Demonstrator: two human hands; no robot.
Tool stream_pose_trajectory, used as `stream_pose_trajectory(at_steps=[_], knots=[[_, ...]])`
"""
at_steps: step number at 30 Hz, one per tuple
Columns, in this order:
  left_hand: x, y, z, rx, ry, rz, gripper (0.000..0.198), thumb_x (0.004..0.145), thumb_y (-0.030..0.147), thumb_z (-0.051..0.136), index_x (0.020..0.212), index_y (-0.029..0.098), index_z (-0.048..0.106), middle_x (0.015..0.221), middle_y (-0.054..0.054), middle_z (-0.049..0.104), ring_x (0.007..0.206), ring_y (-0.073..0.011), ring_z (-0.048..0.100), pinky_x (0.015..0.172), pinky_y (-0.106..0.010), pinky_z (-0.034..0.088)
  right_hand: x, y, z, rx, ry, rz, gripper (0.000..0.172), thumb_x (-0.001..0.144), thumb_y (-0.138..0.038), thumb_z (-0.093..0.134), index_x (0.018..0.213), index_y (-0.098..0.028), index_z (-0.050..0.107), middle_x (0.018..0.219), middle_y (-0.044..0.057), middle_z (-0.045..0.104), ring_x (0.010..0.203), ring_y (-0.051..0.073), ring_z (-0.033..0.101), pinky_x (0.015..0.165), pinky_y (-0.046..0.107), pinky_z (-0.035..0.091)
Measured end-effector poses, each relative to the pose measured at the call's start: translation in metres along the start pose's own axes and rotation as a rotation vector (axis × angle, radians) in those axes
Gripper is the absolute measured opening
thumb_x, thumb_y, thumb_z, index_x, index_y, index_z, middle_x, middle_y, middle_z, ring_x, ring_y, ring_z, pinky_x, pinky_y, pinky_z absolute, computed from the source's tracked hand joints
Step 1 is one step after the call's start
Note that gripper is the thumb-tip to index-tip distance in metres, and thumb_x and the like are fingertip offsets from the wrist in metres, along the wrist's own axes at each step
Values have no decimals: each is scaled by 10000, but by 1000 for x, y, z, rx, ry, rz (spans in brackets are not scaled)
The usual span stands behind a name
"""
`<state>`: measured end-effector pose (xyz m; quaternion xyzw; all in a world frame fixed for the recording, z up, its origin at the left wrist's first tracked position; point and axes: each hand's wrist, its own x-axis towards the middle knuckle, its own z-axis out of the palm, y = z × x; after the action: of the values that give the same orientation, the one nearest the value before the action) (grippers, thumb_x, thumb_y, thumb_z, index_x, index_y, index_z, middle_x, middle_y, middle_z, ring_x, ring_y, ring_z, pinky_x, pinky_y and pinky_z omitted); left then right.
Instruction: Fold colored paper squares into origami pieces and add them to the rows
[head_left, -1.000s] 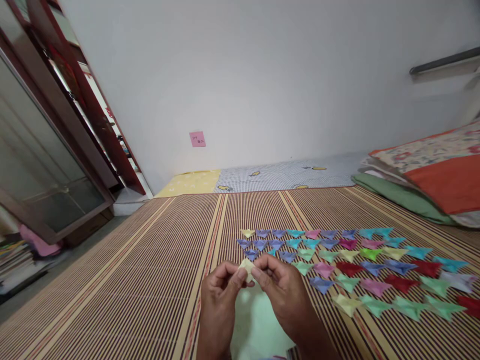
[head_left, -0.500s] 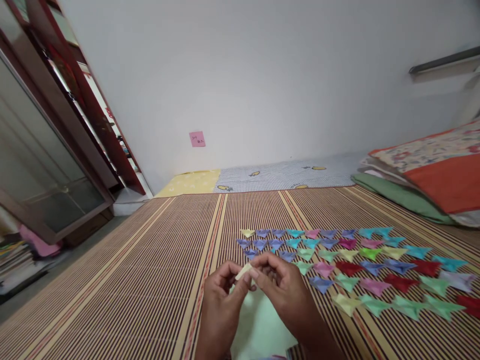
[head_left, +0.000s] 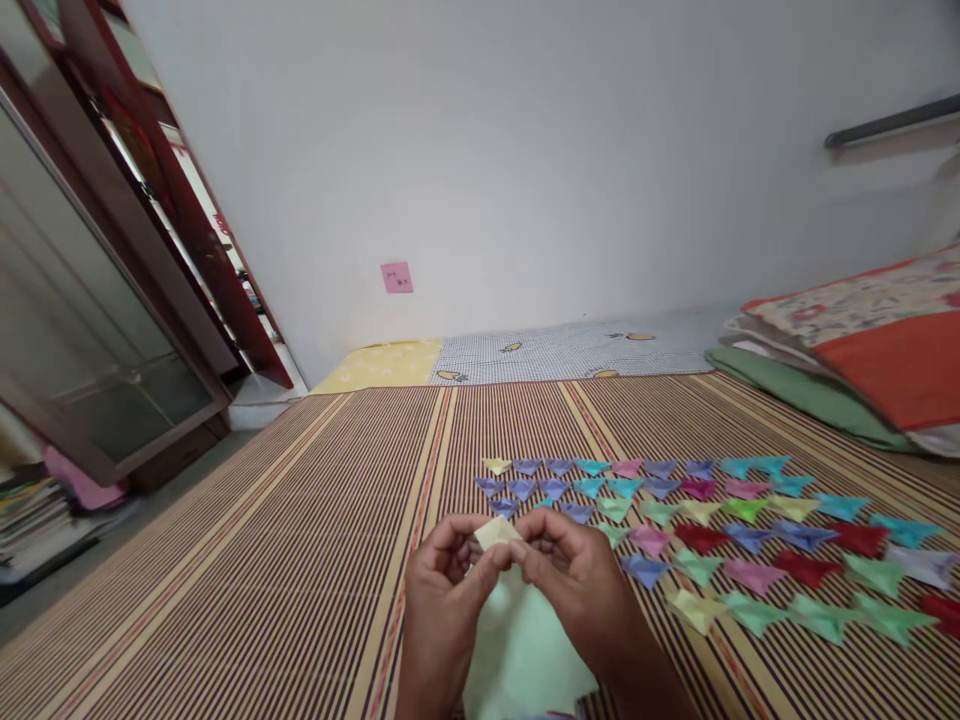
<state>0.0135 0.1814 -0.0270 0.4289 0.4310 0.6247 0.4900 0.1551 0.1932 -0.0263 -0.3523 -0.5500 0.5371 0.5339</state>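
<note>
A small pale yellow folded paper (head_left: 495, 533) is pinched between my two hands, its pointed top showing above the thumbs. My left hand (head_left: 448, 580) grips its left side with thumb and fingers. On the other side, my right hand (head_left: 568, 575) holds it, the two thumbs nearly meeting. The lower part of the paper is hidden by the thumbs. Beneath the hands lies a pale green sheet (head_left: 529, 650). To the right, several rows of folded paper pieces, such as a dark red one (head_left: 808, 569) and a yellow one (head_left: 697, 608), rest on the striped mat (head_left: 300, 560).
Folded bedding (head_left: 877, 370) is stacked at the right edge. A patterned cloth (head_left: 555, 352) shows beyond the mat, against the wall. A pink note (head_left: 397, 278) is stuck to the wall. Books (head_left: 34, 530) sit low at the left, near a glass-panelled door (head_left: 82, 300).
The yellow paper has turned between my fingers, from a narrow tilted strip to a wider, pointed face. Both hands stay in nearly the same place.
</note>
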Motion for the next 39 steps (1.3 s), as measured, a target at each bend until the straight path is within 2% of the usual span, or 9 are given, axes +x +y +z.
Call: stream_pose_trajectory(at_steps=[3,6,11,14,18,21,24,28,39], knots=[[-1,1,1,-25,-71,17,224,744,275,868,900,160,756,702,-14,735,650,-128,670,617,-186,509,2,3,-1,83,53,-44,225,863,-386,736,809,-179,665,686,-14,619,642,143,580,609,249,467],[-3,1,2,-62,-104,-4,176,850,318,789,903,153,757,586,9,692,511,-96,635,536,-169,464,3,6,-1,130,50,-76,205,878,-377,738,823,-192,668,693,-13,627,650,151,603,625,265,493],[-5,5,9,-238,-127,-119,230,818,347,820,923,146,784,725,-54,776,442,-77,639,423,-139,393,4,11,4,223,19,-81,165,893,-356,737,854,-216,659,743,-14,673,664,149,640,639,267,527],[-4,7,12,-309,-123,-123,241,760,316,863,915,140,809,781,-87,798,565,-117,704,506,-156,491,5,13,3,192,-8,-99,125,924,-345,696,924,-220,686,782,-3,700,659,149,653,628,266,537],[-3,4,5,-146,-31,-17,222,802,308,826,964,156,818,852,-97,817,734,-182,760,697,-242,596,5,11,-4,-54,70,-207,176,961,-249,618,1114,-251,703,1066,52,732,981,206,699,869,330,545],[-4,5,-1,-3,17,72,255,837,352,783,1016,174,813,876,-97,823,780,-214,770,746,-287,616,3,5,-7,-181,56,-341,217,939,-189,627,1116,-285,710,1148,44,686,1099,222,659,952,355,514],[-6,11,-4,107,10,127,263,821,353,785,1017,181,819,878,-98,825,772,-224,771,725,-284,623,2,0,-5,-209,22,-407,160,900,-160,693,986,-287,739,1072,19,670,1066,204,647,912,312,508],[-7,15,-4,167,-6,145,246,786,319,812,997,197,834,756,-70,807,712,-205,760,660,-241,613,2,-3,0,-153,24,-375,102,931,-190,687,922,-275,743,945,1,638,906,164,639,774,261,506],[-9,15,-1,202,-6,244,115,828,299,782,853,203,841,696,-40,777,653,-173,723,638,-219,591,-1,-9,9,-181,57,-376,186,973,-232,631,789,-214,653,804,-15,627,808,157,621,759,279,472]])
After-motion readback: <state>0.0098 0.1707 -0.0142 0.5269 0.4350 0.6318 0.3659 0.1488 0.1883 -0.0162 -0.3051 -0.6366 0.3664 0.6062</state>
